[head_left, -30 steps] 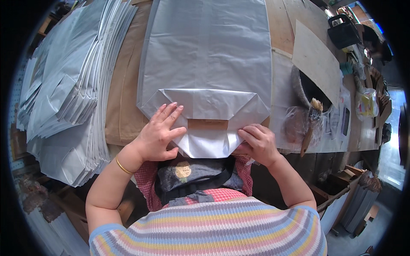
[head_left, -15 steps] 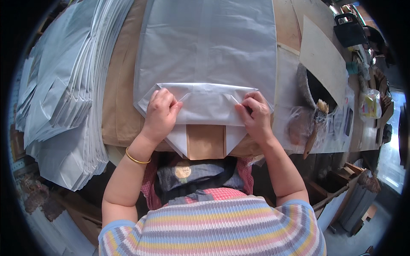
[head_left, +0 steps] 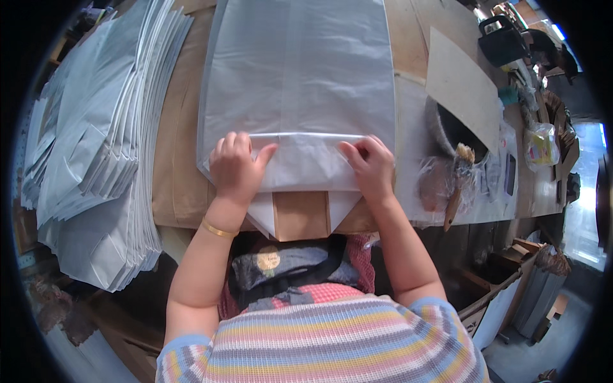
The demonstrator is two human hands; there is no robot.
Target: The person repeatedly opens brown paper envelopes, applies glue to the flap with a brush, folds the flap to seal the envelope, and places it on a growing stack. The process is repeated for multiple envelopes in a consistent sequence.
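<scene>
A large silvery-white paper bag lies flat in front of me, its near end folded up in a band. Below the band, two white slanted corners flank a brown paper panel at the table's edge. My left hand grips the left part of the band, fingers curled over its upper crease and thumb pointing inward. At the right part, my right hand has its fingers bent over the same crease, thumb against the band. The undersides of the fingers are hidden.
A thick stack of similar bags fans out on the left. To the right, a board partly covers a dark round container, with a wooden-handled brush beside it. Brown paper covers the table beneath. Cartons stand lower right.
The band's loose corner folds have been flattened, and its upper edge is now a straight crease. My hands have turned flatter over it. The whole view has shifted slightly.
</scene>
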